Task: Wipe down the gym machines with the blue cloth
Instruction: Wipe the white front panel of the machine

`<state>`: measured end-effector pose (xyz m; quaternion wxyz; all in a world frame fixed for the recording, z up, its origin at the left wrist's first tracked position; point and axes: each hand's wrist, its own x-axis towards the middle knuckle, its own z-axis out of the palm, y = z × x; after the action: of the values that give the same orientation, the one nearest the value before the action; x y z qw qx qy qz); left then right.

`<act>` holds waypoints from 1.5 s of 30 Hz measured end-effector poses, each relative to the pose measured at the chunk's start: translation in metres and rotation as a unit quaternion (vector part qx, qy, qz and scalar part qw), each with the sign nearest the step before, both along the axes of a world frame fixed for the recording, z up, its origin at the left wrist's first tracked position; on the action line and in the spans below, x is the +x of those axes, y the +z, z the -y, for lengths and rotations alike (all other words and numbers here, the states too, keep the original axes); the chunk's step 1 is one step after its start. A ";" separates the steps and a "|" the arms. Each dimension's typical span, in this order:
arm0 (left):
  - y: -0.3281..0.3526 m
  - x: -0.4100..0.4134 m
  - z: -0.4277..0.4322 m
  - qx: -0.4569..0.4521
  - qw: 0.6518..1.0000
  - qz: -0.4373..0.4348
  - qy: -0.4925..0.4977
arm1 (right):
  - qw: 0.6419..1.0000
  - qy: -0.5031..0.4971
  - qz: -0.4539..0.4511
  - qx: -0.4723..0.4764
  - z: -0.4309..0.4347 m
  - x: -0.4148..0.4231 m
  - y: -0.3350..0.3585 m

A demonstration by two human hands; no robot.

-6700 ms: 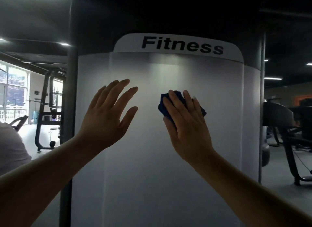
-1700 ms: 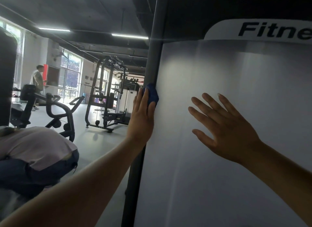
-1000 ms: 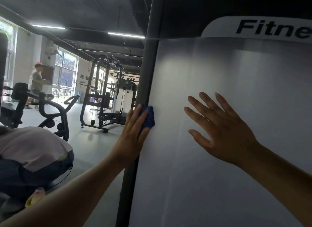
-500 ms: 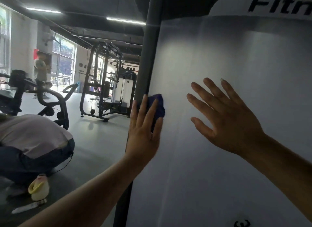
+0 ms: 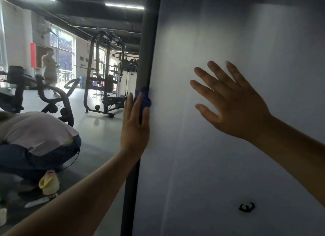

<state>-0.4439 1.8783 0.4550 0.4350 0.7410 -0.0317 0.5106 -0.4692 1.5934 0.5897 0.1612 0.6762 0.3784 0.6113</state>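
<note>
A tall white machine panel (image 5: pixel 202 165) fills the right of the head view, edged on its left by a dark grey upright post (image 5: pixel 146 51). My left hand (image 5: pixel 134 125) presses the blue cloth (image 5: pixel 145 99) flat against the panel's left edge beside the post, fingers straight; only the cloth's top shows past my fingertips. My right hand (image 5: pixel 232 104) is spread with straight fingers in front of the panel's middle, holding nothing.
A person in a white shirt crouches on the floor (image 5: pixel 35 130) at the left, with a yellow bottle (image 5: pixel 48 184) beside them. An exercise bike (image 5: pixel 44 97), a black rack machine (image 5: pixel 103 69) and a standing person (image 5: pixel 49 69) are farther back.
My left hand with the cloth has slid left to the panel's edge by the post. The view has dipped lower, so the Fitness label is out of sight. My right hand stays spread.
</note>
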 end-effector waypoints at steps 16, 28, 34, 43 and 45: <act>-0.056 -0.011 0.012 0.051 0.998 -0.029 -0.004 | 1.000 0.015 0.006 0.002 0.000 0.004 -0.005; -0.073 -0.016 0.022 -0.032 0.998 -0.034 -0.030 | 1.000 0.020 0.016 0.007 0.001 0.004 -0.005; -0.063 -0.017 0.037 0.095 0.995 0.013 -0.011 | 1.000 0.002 -0.002 -0.002 0.001 0.001 -0.006; -0.082 -0.020 0.039 0.210 0.976 0.048 0.035 | 1.000 0.011 0.012 0.005 0.001 0.004 -0.004; -0.083 -0.012 0.026 -0.002 1.000 -0.003 0.031 | 1.000 0.014 0.014 0.011 0.003 0.003 -0.004</act>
<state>-0.4563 1.8524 0.3718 0.4209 0.7421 -0.0064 0.5216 -0.4666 1.5908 0.5858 0.1506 0.6641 0.3787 0.6268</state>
